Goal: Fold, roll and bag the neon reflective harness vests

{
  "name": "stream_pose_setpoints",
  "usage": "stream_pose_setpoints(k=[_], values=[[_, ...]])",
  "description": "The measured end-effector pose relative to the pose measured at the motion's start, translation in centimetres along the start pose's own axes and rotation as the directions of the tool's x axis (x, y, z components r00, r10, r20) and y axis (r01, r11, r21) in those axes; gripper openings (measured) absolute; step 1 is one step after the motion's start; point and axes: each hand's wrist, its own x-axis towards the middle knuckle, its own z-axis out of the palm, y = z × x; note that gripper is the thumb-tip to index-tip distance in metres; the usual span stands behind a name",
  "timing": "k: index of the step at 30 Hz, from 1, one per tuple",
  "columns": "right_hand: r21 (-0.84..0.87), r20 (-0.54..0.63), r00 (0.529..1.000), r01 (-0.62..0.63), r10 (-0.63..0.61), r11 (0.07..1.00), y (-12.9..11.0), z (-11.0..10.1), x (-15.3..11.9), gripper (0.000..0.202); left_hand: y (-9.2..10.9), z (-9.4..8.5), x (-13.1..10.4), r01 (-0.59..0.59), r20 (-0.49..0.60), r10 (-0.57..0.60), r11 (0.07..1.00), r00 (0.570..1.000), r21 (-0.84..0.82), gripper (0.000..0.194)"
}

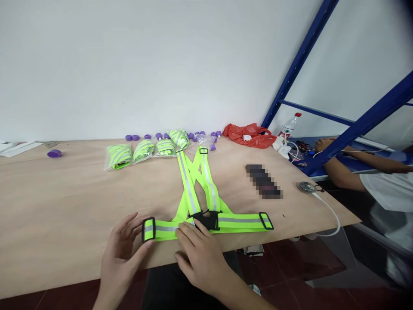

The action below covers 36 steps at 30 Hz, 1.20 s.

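A neon yellow-green reflective vest [208, 181] made of straps with grey stripes lies spread on the wooden table, its shoulder straps crossing toward the wall. A black buckle [208, 220] sits at the middle of its waist strap. My left hand [124, 245] is at the strap's left end, thumb and fingers apart around the black slider [149, 230], the thumb close to its lower edge. My right hand [198, 249] rests flat over the waist strap just left of the buckle, fingers stretched out and covering part of the strap. Another black slider [266, 221] lies at the right end.
Several bagged folded vests [143, 150] and purple caps [132, 137] line the wall. A red plastic bag [248, 134], a bottle [289, 125], a pixelated dark object [263, 181] and a round device with a white cable [306, 187] are rightward. Beyond blue posts [298, 64] sits another person [348, 174].
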Motion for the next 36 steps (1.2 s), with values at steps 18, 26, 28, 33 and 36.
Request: stream_pose_setpoints(k=[18, 26, 28, 33, 36], values=[[-0.02, -0.11, 0.993, -0.045, 0.042, 0.999, 0.6, 0.1, -1.2, 0.036, 0.5, 5.3, 0.8, 0.107, -0.086, -0.139, 0.948, 0.987, -0.301, 0.044], [-0.056, -0.082, 0.994, -0.083, 0.078, 0.995, 0.7, 0.7, -1.0, 0.042, 0.1, 6.4, 1.1, 0.143, -0.12, -0.257, 0.804, 0.959, -0.577, 0.047], [-0.088, -0.097, 0.992, -0.087, 0.078, 0.992, 0.9, 0.9, -1.1, 0.043, 0.1, 7.1, 1.1, 0.137, -0.11, -0.244, 0.803, 0.964, -0.581, 0.045], [-0.117, -0.121, 0.993, -0.02, 0.006, 0.993, 1.5, 1.5, -1.5, 0.045, 0.2, 7.7, 1.5, 0.139, -0.089, -0.23, 0.805, 0.969, -0.577, 0.037], [-0.09, -0.067, 0.997, 0.018, -0.025, 0.996, 1.6, 1.4, -1.4, 0.049, 1.1, 8.4, 2.0, 0.081, -0.064, -0.136, 0.841, 0.989, -0.535, 0.029]])
